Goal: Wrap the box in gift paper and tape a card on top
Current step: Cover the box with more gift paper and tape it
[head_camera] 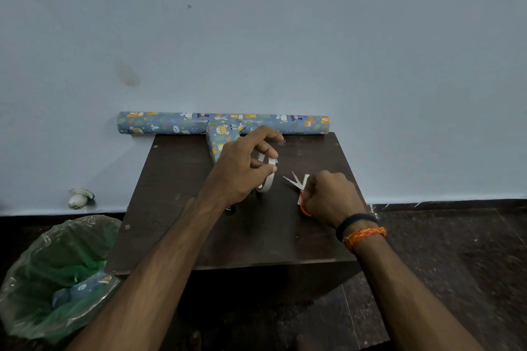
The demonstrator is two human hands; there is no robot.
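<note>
Left hand [242,168] pinches the tape roll [266,179] mid-table [176,179]; right hand [328,196] grips open scissors [296,182] just right of it. Wrapped box [221,137] sits far, touching the paper roll [159,122] along the far edge. Near half lies bare.

- One view only, from a camera worn on the person's head.
- It looks forward and down over a dark table [216,242], close enough that both forearms fill the lower frame.
- It faces a pale wall [256,37]; the wide lens bends the floor line.
</note>
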